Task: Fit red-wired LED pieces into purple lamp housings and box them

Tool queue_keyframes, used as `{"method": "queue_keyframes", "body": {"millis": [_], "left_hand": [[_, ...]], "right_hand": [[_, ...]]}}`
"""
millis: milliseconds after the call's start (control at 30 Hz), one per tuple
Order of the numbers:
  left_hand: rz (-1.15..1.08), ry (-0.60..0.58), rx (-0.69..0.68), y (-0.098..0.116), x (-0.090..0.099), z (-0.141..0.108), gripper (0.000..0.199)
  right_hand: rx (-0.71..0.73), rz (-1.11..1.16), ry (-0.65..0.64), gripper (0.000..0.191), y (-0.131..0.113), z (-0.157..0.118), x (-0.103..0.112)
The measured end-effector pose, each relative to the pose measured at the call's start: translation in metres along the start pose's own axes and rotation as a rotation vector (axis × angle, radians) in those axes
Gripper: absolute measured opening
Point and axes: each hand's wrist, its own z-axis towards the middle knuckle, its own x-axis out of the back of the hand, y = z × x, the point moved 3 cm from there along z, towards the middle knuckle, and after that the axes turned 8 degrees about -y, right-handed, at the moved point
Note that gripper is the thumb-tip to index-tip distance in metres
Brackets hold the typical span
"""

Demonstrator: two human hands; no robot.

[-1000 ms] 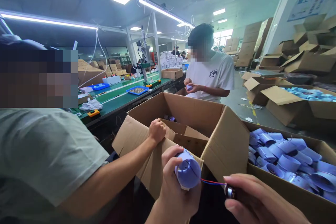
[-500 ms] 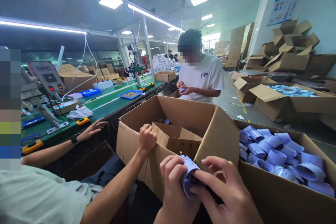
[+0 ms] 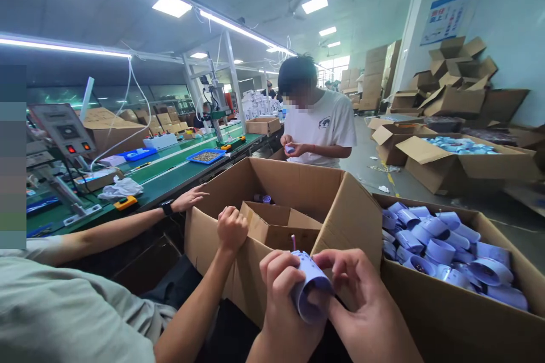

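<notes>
My left hand [image 3: 279, 295] is wrapped round a lavender plastic tube-shaped housing [image 3: 307, 272], its open end tilted toward me. Small holes show along the housing's upper side, and a short thin pinkish piece sticks up at its far end. My right hand [image 3: 361, 300] is closed on the housing's right side, with the index finger bent at the upper edge and the thumb at the open rim. The inside of the housing is partly hidden by my fingers. Both hands are in front of a large cardboard box [image 3: 251, 278].
A co-worker's two hands [image 3: 232, 229] rest on the large box's edge at left. On the right, another carton [image 3: 464, 306] holds several lavender housings [image 3: 440, 250]. Across the box, a person [image 3: 317, 125] handles a small lavender part. A green workbench [image 3: 170, 181] runs along the left.
My right index finger has drawn back from the housing's opening to its upper edge. The co-worker's far hand has moved from beside the bench onto the box. My view has shifted slightly.
</notes>
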Motion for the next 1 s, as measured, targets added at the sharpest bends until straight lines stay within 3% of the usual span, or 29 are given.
{"method": "queue_keyframes", "body": {"millis": [133,267,467,600,733,833,1000], "left_hand": [[0.015,-0.037,-0.013,0.005,0.003,-0.001,0.031],[0.047,-0.05,-0.069,0.027,0.006,-0.01,0.024],[0.091,-0.038,-0.197,0.083,-0.003,-0.048,0.027],[0.083,-0.054,-0.324,0.128,-0.016,-0.076,0.016],[0.108,-0.048,-0.466,0.162,-0.025,-0.079,0.028],[0.16,-0.007,-0.487,0.173,-0.029,-0.073,0.028],[0.176,-0.031,-0.537,0.172,-0.037,-0.068,0.028]], "right_hand": [[-0.213,0.132,-0.095,0.036,-0.014,0.01,-0.006],[-0.245,0.19,-0.07,0.035,-0.024,0.017,-0.018],[-0.261,0.337,-0.052,0.032,-0.009,0.012,-0.035],[-0.225,0.298,-0.063,0.03,-0.01,0.014,-0.03],[-0.204,0.271,-0.04,0.029,-0.017,0.016,-0.022],[-0.205,0.274,0.006,0.029,-0.017,0.016,-0.02],[-0.241,0.341,0.042,0.029,-0.01,0.022,-0.016]]}}
